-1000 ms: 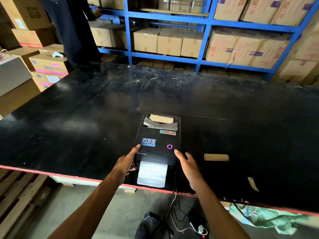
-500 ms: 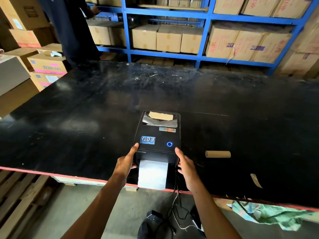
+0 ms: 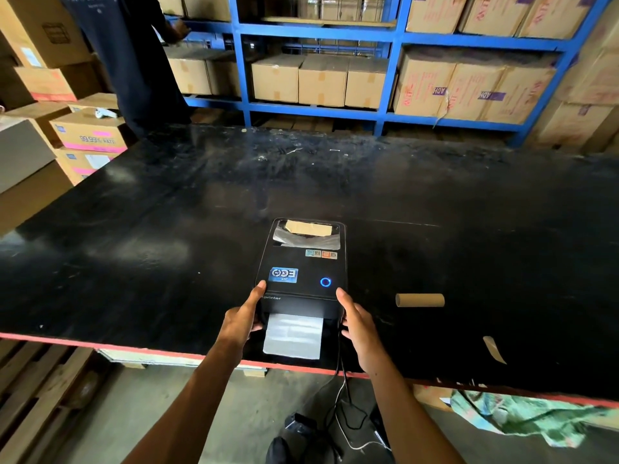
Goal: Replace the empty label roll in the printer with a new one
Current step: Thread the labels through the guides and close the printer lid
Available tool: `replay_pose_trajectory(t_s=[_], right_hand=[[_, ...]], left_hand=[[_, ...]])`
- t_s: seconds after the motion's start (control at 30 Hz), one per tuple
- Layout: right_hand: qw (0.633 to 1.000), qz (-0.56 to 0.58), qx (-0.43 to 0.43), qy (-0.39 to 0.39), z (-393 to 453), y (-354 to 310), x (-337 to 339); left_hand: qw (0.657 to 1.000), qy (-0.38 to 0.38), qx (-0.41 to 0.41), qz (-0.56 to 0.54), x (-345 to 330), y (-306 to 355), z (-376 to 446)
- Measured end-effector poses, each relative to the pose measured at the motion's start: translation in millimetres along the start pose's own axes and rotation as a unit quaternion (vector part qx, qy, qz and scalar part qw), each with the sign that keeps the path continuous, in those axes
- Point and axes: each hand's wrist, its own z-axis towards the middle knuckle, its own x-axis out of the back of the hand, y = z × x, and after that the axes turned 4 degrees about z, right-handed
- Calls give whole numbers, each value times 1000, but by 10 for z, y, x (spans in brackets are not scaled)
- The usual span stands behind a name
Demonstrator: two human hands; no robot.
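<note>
While the printer (image 3: 301, 262) is sitting at lower centre of the black table (image 3: 134, 229), I am clasping its front corners with my left hand (image 3: 242, 321) and right hand (image 3: 360, 326); an empty cardboard core (image 3: 420, 300) is lying to its right.

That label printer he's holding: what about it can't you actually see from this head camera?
- New roll inside the printer: the closed lid and glare on its window hide it.
- Fingertips of the left hand and right hand: wrapped round the printer's sides.
- Printing on the label strip: washed out.
- Cable's far end: lost under the table edge.
</note>
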Motion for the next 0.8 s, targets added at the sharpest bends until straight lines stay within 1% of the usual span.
replay_pose_trajectory(t_s=[0.23, 0.8], right_hand=[[1000, 9, 5, 2, -5, 1, -7], [1000, 10, 11, -6, 13, 22, -12]], left_hand=[[1000, -9, 6, 2, 18, 16, -38], [1000, -16, -14, 1, 12, -14, 4]])
